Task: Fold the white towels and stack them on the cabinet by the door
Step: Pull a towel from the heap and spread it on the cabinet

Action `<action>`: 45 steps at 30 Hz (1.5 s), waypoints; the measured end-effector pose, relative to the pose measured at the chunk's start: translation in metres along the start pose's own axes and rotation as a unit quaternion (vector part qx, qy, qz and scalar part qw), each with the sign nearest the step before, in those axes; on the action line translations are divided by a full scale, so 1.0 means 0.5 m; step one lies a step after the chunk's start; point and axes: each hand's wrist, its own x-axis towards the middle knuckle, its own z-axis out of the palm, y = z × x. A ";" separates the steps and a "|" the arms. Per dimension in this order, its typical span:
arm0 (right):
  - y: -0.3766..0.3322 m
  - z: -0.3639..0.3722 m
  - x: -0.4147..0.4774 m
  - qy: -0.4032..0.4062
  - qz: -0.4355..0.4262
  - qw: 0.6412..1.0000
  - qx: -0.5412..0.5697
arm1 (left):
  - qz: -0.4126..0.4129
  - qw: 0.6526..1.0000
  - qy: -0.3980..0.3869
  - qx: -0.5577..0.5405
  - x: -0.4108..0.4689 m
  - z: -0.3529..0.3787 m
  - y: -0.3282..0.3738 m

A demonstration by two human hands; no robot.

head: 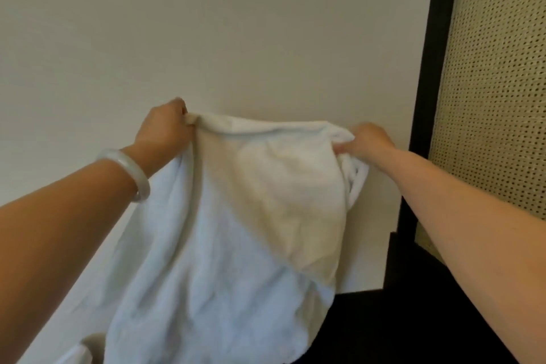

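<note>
Before a pale wall (206, 23), our left hand (165, 127) and right hand (369, 140), held apart, each grip the white towel (236, 230) by its upper edge.

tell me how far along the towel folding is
Nothing finished shows: no folded stack is in view. In hand: the left hand and right hand grip the top edge of one white towel, which hangs loose and unfolded. Left: folding it, then stacking it.

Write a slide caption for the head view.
A white towel held up before a wall, the left hand and right hand gripping its top edge.
</note>
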 end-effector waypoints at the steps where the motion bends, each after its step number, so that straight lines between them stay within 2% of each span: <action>1: 0.005 0.027 -0.017 -0.055 0.013 0.998 -0.034 | -0.001 0.999 -0.035 0.028 -0.024 0.028 -0.010; 3: 0.018 0.103 -0.068 -0.161 0.048 0.984 -0.057 | -0.021 0.990 -0.128 0.061 -0.098 0.098 -0.036; 6: 0.040 0.250 -0.158 -0.290 0.113 0.946 0.090 | -0.085 0.955 -0.281 0.040 -0.252 0.213 -0.070; 8: 0.056 0.351 -0.216 -0.346 0.153 0.911 0.165 | -0.163 0.919 -0.355 -0.053 -0.360 0.274 -0.074; 11: 0.079 0.473 -0.293 -0.385 0.178 0.879 0.216 | -0.292 0.849 -0.387 -0.208 -0.492 0.331 -0.069; 14: 0.078 0.517 -0.364 -0.394 0.163 0.838 0.341 | -0.282 0.805 -0.421 -0.310 -0.585 0.347 -0.082; 16: 0.078 0.514 -0.397 -0.421 0.130 0.784 0.438 | -0.256 0.768 -0.433 -0.397 -0.625 0.334 -0.104; 17: 0.089 0.509 -0.404 -0.414 0.124 0.769 0.470 | -0.241 0.767 -0.427 -0.414 -0.640 0.327 -0.120; 18: 0.106 0.501 -0.409 -0.384 0.124 0.782 0.475 | -0.228 0.792 -0.408 -0.393 -0.650 0.321 -0.137; 20: 0.170 0.499 -0.412 -0.293 0.131 0.874 0.365 | -0.181 0.887 -0.347 -0.246 -0.665 0.323 -0.186; 21: 0.203 0.503 -0.417 -0.284 0.130 0.907 0.281 | -0.148 0.917 -0.334 -0.160 -0.672 0.326 -0.210; 22: 0.232 0.506 -0.427 -0.303 0.120 0.924 0.198 | -0.124 0.926 -0.346 -0.090 -0.680 0.329 -0.234; 23: 0.261 0.514 -0.439 -0.345 0.103 0.926 0.117 | -0.112 0.921 -0.371 -0.036 -0.688 0.335 -0.256; 25: 0.301 0.529 -0.456 -0.404 0.020 0.913 -0.045 | -0.088 0.899 -0.427 0.038 -0.703 0.349 -0.290; 26: 0.307 0.532 -0.462 -0.405 -0.009 0.910 -0.085 | -0.074 0.890 -0.445 0.068 -0.708 0.354 -0.299; 28: 0.313 0.540 -0.467 -0.381 0.003 0.921 -0.083 | -0.041 0.887 -0.446 0.113 -0.707 0.361 -0.303; 30: 0.327 0.553 -0.469 -0.324 0.078 0.941 -0.053 | -0.023 0.899 -0.417 0.135 -0.694 0.361 -0.298; 32: 0.337 0.554 -0.471 -0.292 0.157 0.943 0.025 | -0.051 0.910 -0.392 0.123 -0.674 0.357 -0.291; 35: 0.340 0.514 -0.442 -0.269 0.249 0.907 0.208 | -0.094 0.933 -0.346 0.033 -0.613 0.339 -0.267; 37: 0.319 0.462 -0.398 -0.229 0.295 0.824 0.425 | -0.136 0.946 -0.293 -0.032 -0.548 0.309 -0.236; 39: 0.279 0.400 -0.338 -0.180 0.289 0.753 0.564 | -0.173 0.951 -0.237 -0.101 -0.470 0.275 -0.193; 42: 0.182 0.299 -0.241 -0.117 0.251 0.712 0.645 | -0.199 0.952 -0.138 -0.185 -0.336 0.212 -0.111; 45: 0.071 0.201 -0.184 -0.036 0.179 0.692 0.699 | -0.205 0.934 -0.027 -0.292 -0.225 0.140 -0.041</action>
